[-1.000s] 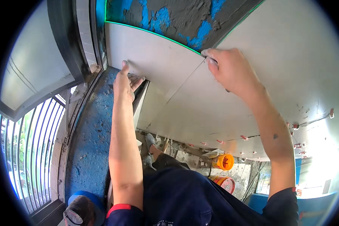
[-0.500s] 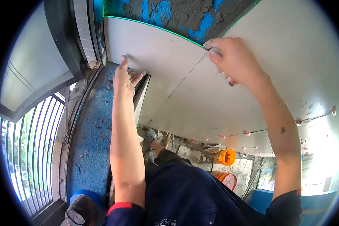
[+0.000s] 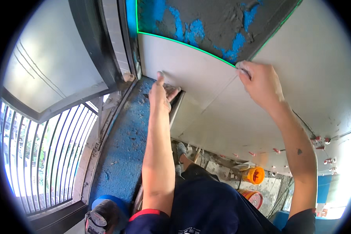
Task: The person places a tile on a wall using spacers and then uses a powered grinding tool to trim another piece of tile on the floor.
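Observation:
A pale wall tile (image 3: 183,62) has a bright green line running along its top edge. My left hand (image 3: 160,96) grips the tile's lower left edge, thumb on the face and fingers underneath. At the tile's upper right corner, my right hand (image 3: 261,82) pinches with thumb and forefinger where the tile meets its neighbour (image 3: 222,117). Whether a small piece sits in that pinch is hidden. Just above spreads grey mortar (image 3: 206,15) with blue patches showing through.
A rough blue ledge (image 3: 123,144) runs beside a dark-framed window and a barred grille (image 3: 46,156) on the left. Red clips (image 3: 276,150) dot the tile joints at right. Below stand an orange bucket (image 3: 256,175) and a red-rimmed bucket (image 3: 254,199). A tool with a blue disc (image 3: 113,202) rests lower left.
The whole view has shifted, so everything sits further right and lower. Both hands stay at the same places on the tile. The small red-tipped piece below my right hand no longer shows.

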The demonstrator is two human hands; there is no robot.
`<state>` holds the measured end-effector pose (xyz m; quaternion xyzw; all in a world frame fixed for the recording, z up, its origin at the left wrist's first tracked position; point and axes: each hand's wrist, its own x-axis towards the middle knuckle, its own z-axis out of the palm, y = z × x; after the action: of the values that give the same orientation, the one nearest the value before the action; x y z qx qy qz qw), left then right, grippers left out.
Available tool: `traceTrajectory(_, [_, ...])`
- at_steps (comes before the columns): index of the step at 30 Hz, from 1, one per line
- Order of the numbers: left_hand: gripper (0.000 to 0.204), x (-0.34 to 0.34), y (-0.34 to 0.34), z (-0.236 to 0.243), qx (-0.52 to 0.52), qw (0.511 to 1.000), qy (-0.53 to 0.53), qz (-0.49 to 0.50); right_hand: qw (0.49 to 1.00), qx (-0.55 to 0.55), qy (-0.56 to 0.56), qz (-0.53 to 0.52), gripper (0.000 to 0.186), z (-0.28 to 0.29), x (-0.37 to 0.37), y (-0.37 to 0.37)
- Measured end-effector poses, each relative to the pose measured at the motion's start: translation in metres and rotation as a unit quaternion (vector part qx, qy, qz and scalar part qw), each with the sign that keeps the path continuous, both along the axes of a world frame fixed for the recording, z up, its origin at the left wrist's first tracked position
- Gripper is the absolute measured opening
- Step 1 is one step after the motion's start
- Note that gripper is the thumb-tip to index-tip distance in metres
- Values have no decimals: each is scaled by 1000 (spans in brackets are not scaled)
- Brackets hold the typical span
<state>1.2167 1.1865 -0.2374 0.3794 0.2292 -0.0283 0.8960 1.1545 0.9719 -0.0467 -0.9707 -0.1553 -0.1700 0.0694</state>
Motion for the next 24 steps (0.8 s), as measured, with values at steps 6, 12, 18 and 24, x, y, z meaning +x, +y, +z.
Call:
traceTrajectory(6, [48,-5,-2,9,0,999,15,30,1000,16,-7,-2,14,2,-5,2])
traceTrajectory(12, [54,-9,-1,9,-3,1000,20,0,997,9,-61,41,15,-8,-2,-7])
traceTrajectory(18, [53,-11,0,9,-26,1000,11,8,998,32,-33,40,14,-3,-6,0])
traceTrajectory(24, [53,-12,1,13,-23,999,24,13,994,48,-61,72,13,-2,-6,2])
